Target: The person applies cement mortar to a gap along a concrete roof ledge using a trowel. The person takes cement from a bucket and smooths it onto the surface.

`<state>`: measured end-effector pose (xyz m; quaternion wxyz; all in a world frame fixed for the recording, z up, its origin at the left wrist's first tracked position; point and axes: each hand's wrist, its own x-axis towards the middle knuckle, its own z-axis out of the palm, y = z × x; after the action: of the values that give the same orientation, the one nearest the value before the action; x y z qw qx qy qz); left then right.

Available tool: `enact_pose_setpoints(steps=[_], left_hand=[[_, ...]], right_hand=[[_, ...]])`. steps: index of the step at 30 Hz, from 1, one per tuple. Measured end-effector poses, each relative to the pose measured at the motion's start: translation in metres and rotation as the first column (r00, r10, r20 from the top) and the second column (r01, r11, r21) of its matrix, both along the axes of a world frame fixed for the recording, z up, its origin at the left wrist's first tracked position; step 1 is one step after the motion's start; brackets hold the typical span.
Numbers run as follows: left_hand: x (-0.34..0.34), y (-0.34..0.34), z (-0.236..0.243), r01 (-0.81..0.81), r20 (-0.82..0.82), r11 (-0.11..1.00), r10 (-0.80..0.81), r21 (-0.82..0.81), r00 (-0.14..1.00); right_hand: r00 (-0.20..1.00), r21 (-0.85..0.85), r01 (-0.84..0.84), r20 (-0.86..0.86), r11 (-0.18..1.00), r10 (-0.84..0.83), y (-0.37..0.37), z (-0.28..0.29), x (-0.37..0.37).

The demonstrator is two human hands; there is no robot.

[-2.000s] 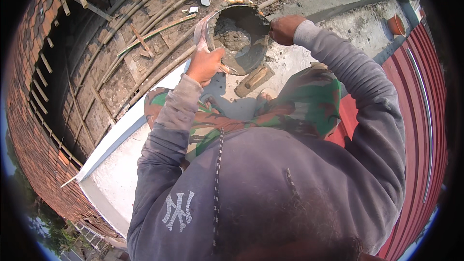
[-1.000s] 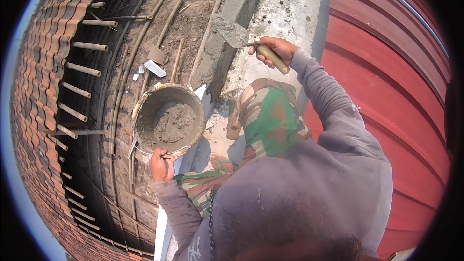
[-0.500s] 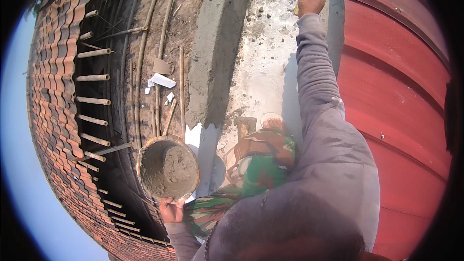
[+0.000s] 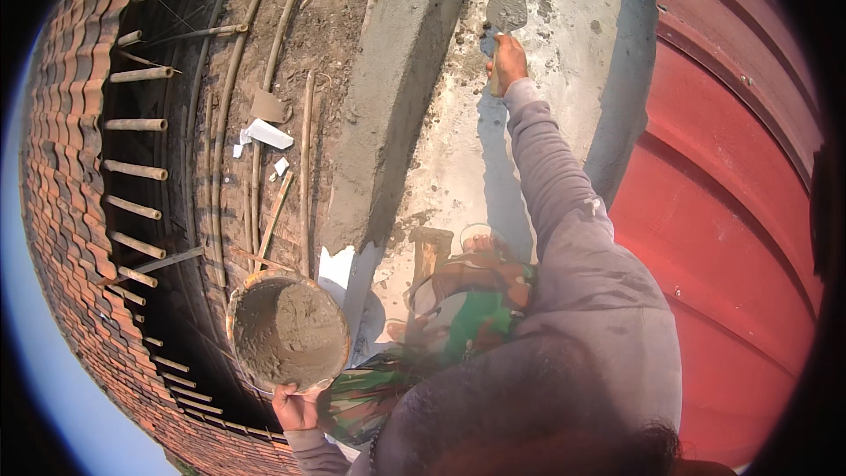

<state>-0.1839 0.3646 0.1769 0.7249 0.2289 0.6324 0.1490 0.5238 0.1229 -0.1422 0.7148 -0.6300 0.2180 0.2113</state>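
Observation:
At the lower left, my left hand (image 4: 296, 407) grips the near rim of a round bucket (image 4: 233, 335). Wet grey mortar (image 4: 300, 328) lies in the bucket, heaped toward its right side. My right arm reaches far ahead, and my right hand (image 4: 508, 63) is closed round the handle of a trowel (image 4: 508, 3). Grey mortar coats the trowel's pointed blade, which is over the pale concrete ledge (image 4: 449, 172). Left of the ledge runs a low wall (image 4: 374, 115) with grey plaster on it; its near end shows bare white.
Red metal roofing (image 4: 723, 211) borders the ledge on the right. At the left are a tiled roof (image 4: 62, 167) with bamboo ends jutting out, bamboo poles (image 4: 231, 79) and white scraps (image 4: 269, 134). A wooden block (image 4: 429, 251) stands near my foot (image 4: 478, 240). Mortar crumbs dot the ledge.
My right hand has drawn the trowel back toward me and leftward, from the ledge's right edge to over its middle. My left hand stays on the bucket's rim. The whole view has shifted slightly.

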Motion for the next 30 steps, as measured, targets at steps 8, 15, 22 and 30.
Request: enact_pose_setpoints(steps=[8, 15, 22, 30], left_hand=[[0.049, -0.030, 0.022, 0.068, -0.022, 0.983, -0.065, 0.173, 0.998], [0.043, -0.032, 0.018, 0.081, 0.009, 0.974, -0.085, 0.210, 0.996], [0.042, -0.037, 0.011, 0.064, 0.053, 0.975, -0.077, 0.211, 0.996], [0.041, -0.040, 0.017, 0.014, 0.055, 0.978, -0.026, 0.210, 0.998]], right_hand=[[0.995, 0.434, -0.048, -0.062, 0.899, 0.083, 0.006, -0.042, 0.099], [0.987, 0.192, -0.105, -0.101, 0.976, 0.126, 0.046, -0.088, 0.104], [0.987, 0.129, -0.161, 0.000, 0.978, 0.162, 0.053, -0.026, 0.103], [0.963, 0.083, -0.147, 0.239, 0.986, 0.123, 0.047, 0.043, 0.049]])
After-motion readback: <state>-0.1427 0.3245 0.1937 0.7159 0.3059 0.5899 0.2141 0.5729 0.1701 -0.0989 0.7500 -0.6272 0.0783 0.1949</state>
